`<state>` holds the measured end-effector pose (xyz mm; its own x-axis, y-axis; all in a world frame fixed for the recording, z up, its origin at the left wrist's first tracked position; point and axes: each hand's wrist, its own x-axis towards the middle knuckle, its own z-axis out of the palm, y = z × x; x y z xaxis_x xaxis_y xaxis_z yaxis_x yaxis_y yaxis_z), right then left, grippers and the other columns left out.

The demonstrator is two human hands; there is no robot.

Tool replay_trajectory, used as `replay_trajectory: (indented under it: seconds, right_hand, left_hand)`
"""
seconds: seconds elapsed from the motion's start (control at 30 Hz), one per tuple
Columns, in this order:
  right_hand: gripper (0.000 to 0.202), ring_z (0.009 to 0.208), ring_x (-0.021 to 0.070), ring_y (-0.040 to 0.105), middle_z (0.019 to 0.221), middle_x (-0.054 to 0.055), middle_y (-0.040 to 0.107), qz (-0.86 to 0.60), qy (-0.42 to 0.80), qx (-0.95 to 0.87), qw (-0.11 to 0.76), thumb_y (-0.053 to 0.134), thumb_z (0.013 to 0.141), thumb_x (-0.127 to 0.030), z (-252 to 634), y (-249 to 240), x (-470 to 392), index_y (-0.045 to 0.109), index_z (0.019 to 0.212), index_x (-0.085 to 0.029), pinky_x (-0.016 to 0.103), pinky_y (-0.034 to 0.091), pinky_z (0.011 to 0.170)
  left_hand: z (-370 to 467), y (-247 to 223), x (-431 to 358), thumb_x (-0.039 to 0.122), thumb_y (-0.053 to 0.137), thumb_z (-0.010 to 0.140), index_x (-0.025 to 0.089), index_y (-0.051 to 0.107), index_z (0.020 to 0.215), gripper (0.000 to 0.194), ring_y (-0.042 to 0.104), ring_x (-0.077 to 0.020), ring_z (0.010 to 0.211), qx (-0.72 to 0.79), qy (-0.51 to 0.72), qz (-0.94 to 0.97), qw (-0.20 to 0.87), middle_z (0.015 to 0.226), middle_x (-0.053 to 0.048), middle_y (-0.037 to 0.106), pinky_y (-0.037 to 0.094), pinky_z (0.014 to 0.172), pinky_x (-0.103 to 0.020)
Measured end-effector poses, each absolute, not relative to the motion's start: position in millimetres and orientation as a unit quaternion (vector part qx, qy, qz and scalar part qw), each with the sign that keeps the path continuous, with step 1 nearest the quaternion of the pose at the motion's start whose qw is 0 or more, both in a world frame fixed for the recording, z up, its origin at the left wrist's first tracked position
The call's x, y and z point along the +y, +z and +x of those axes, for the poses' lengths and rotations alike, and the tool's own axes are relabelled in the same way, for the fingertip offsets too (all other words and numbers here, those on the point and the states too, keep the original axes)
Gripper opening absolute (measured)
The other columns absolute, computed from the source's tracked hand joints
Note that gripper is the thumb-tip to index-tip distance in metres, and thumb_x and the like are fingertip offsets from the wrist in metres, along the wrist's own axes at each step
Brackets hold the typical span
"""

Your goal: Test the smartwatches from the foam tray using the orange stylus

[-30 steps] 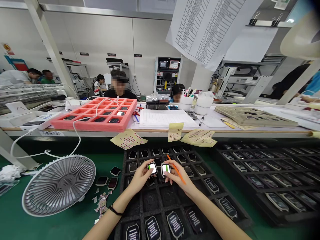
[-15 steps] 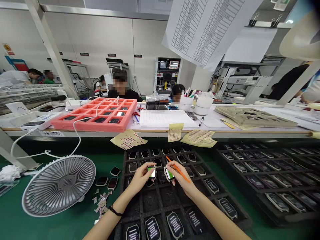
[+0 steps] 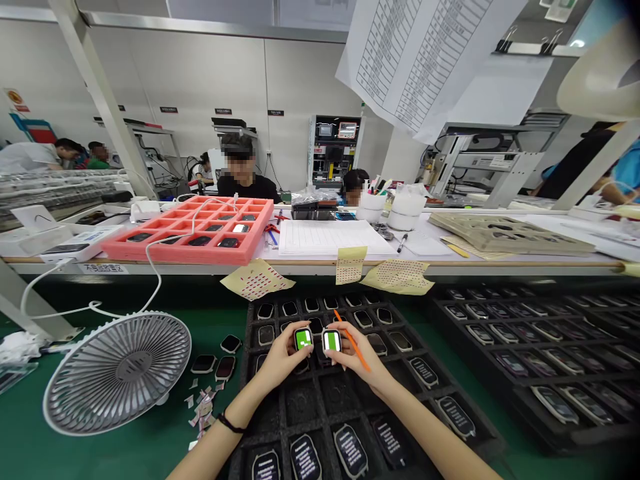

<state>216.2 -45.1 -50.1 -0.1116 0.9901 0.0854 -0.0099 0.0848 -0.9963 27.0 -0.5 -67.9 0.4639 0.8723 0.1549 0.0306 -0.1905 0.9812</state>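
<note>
My left hand (image 3: 285, 353) grips a smartwatch (image 3: 303, 338) whose lit screen is green with white blocks, the thumb at its lower edge. In my right hand (image 3: 357, 353) is a second smartwatch (image 3: 331, 341), its screen striped white and green. An orange stick, perhaps a pen (image 3: 356, 345), is also tucked in the right fingers and points up and left. Both watches are side by side, a small gap apart, over a black foam tray (image 3: 295, 403). Smartwatches sit in many of its compartments; those in the front row (image 3: 351, 450) show lines of white text.
Left of the tray, loose watches (image 3: 225, 367) and paper scraps (image 3: 203, 408) lie near a grey fan (image 3: 120, 373). Another watch tray (image 3: 530, 373) stands to the right. A shelf edge (image 3: 320, 265) crosses ahead, bearing a pink foam tray (image 3: 185, 250). A person (image 3: 245, 180) sits beyond.
Both watch screens have changed their green and white patterns. The right watch has turned more upright and shifted slightly left, and the right thumb now lies by its lower edge.
</note>
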Motion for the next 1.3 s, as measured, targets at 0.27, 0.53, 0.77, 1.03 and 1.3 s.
replay_trajectory:
  seconds: [0.27,0.53,0.77,1.03,1.3]
  right_hand:
    - [0.027,0.049,0.0079,0.044,0.067,-0.004,0.048,-0.467,0.491,-0.522,0.517,0.069,0.07,-0.038,216.4,-48.5,-44.8,0.058,0.087,-0.02,0.019,0.037,0.04]
    - [0.024,0.048,0.0079,0.046,0.064,-0.003,0.049,-0.469,0.521,-0.484,0.524,0.06,0.078,-0.043,215.2,-46.5,-47.5,0.06,0.084,-0.02,0.017,0.032,0.037]
    - [0.031,0.057,0.0132,0.061,0.081,0.002,0.057,-0.416,0.509,-0.543,0.522,0.054,0.083,-0.042,215.2,-51.7,-44.8,0.055,0.105,-0.02,0.019,0.034,0.038]
    - [0.041,0.067,0.0156,0.063,0.091,0.004,0.059,-0.409,0.524,-0.55,0.505,0.068,0.072,-0.032,214.6,-56.0,-42.9,0.05,0.108,-0.022,0.019,0.038,0.042]
    - [0.046,0.074,0.0145,0.061,0.098,0.004,0.059,-0.402,0.519,-0.564,0.501,0.072,0.069,-0.026,217.6,-59.2,-40.4,0.051,0.11,-0.024,0.022,0.044,0.053]
  left_hand:
    - [28.1,-60.4,-1.6,0.041,0.061,0.077,0.016,0.056,0.105,0.039,0.052,-0.0122,0.064,0.361,0.394,0.641,0.551,0.078,-0.001,0.055,0.049,0.054,-0.023]
    - [26.8,-60.5,0.1,0.05,0.049,0.082,0.016,0.06,0.098,0.039,0.052,-0.012,0.055,0.367,0.381,0.637,0.561,0.07,0.0,0.055,0.045,0.046,-0.022]
    - [27.6,-65.3,-0.5,0.043,0.054,0.082,0.02,0.046,0.122,0.047,0.059,-0.0141,0.07,0.322,0.397,0.651,0.561,0.097,-0.005,0.059,0.044,0.054,-0.022]
    - [28.4,-70.7,0.9,0.038,0.061,0.078,0.018,0.043,0.122,0.051,0.057,-0.0185,0.091,0.296,0.41,0.651,0.566,0.11,-0.009,0.056,0.049,0.078,-0.031]
    - [26.9,-68.8,1.5,0.032,0.064,0.076,0.018,0.04,0.124,0.055,0.055,-0.0228,0.104,0.306,0.402,0.663,0.552,0.116,-0.011,0.055,0.048,0.08,-0.031]
